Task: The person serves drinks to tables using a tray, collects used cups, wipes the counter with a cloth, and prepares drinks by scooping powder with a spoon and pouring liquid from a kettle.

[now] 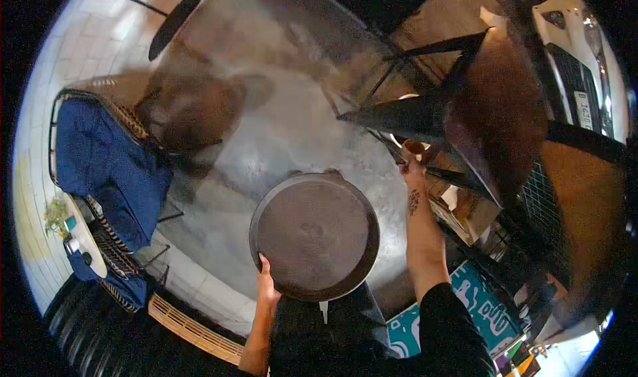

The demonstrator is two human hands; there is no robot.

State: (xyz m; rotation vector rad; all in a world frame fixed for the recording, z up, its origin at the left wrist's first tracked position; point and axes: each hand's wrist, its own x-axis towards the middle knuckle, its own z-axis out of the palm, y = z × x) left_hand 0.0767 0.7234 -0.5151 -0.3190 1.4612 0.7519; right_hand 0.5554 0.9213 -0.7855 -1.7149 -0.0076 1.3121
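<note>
A dark round serving tray (312, 234) with a raised rim lies level in front of my body. My left hand (267, 289) grips its near left edge, thumb over the rim and fingers hidden underneath. Off to the right, my right arm is stretched out, and my right hand (413, 167) is closed at a small brown cup (415, 147). Something white and rounded, perhaps a saucer, shows just behind the cup. Nothing stands on the tray.
At the right are a dark tabletop (399, 119) and a brown chair or panel (495, 111). Blue-cushioned chairs (109, 164) and a small white table (86, 237) stand at the left. A teal patterned board (478, 304) is low right. Grey concrete floor (279, 124) lies ahead.
</note>
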